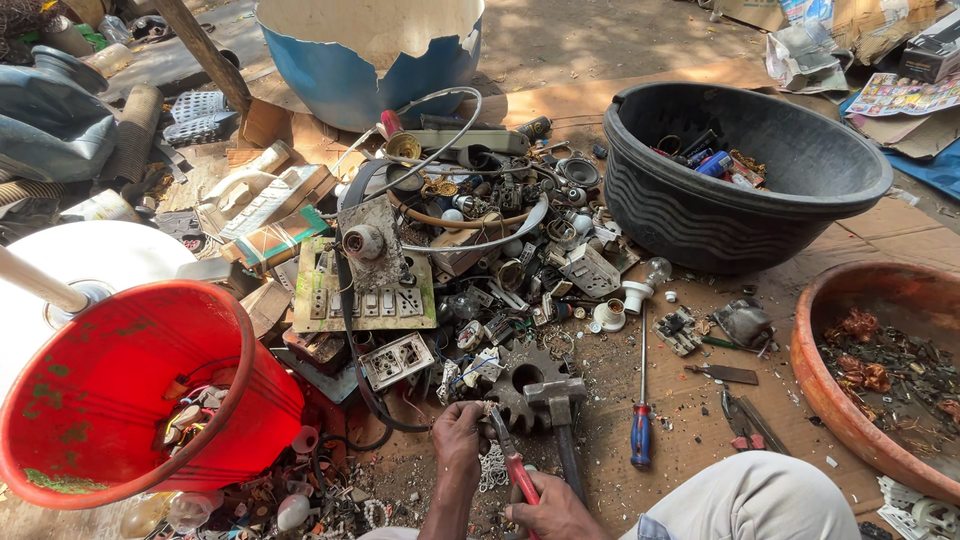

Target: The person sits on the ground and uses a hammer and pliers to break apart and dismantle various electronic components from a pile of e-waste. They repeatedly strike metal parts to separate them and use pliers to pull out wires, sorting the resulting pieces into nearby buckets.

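Note:
My left hand (458,436) pinches a small metal scrap piece (487,407) near the bottom middle of the head view. My right hand (548,512) grips red-handled pliers (512,462), whose jaws close on that same piece. Right beside them a hammer (557,402) stands head-up against a dark iron gear (520,375). A screwdriver with a blue and red handle (641,434) lies on the cardboard to the right. My knee in light trousers (760,500) fills the lower right.
A heap of electrical scrap (470,250), switch boards and wires spreads ahead. A red bucket (120,400) lies tipped at left, a black tub (740,170) at upper right, a brown clay bowl (850,400) at right. A second pair of pliers (745,420) lies nearby.

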